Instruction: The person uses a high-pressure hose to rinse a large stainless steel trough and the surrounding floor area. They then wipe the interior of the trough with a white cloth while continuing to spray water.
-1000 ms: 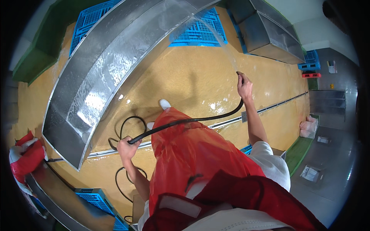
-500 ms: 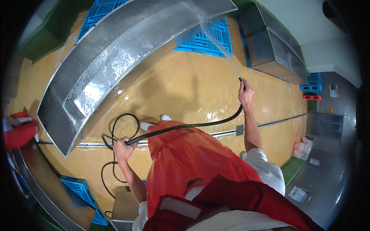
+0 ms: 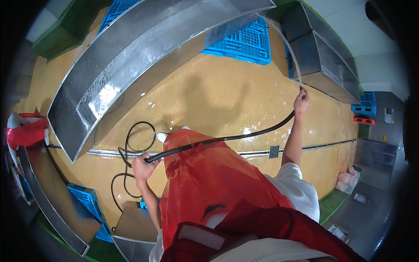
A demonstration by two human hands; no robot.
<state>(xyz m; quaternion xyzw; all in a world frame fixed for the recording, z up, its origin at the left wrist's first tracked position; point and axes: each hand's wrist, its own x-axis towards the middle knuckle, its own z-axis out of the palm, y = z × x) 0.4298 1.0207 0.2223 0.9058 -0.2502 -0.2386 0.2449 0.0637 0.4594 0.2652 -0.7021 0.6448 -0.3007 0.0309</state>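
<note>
A black hose (image 3: 227,138) runs across the front of my red apron (image 3: 205,174) from one hand to the other. My right hand (image 3: 301,104), stretched out to the right, is closed round the hose near its end. Water (image 3: 291,52) arcs out of that end toward the far right end of a long stainless steel trough (image 3: 126,65). My left hand (image 3: 143,168) grips the hose lower down on the left. Beyond it the slack lies in loops on the floor. The trough's inside is wet and shiny.
Blue plastic pallets (image 3: 244,41) lie under and beside the trough. Steel tanks (image 3: 323,61) stand at the far right. A drain channel (image 3: 314,146) crosses the wet tan floor (image 3: 196,100). Another person in a red apron (image 3: 27,132) is at the far left, beside a steel counter (image 3: 56,196).
My right hand has moved to the right with the hose end. The water stream has shifted right and now curves toward the trough's far end. My left hand keeps its hold.
</note>
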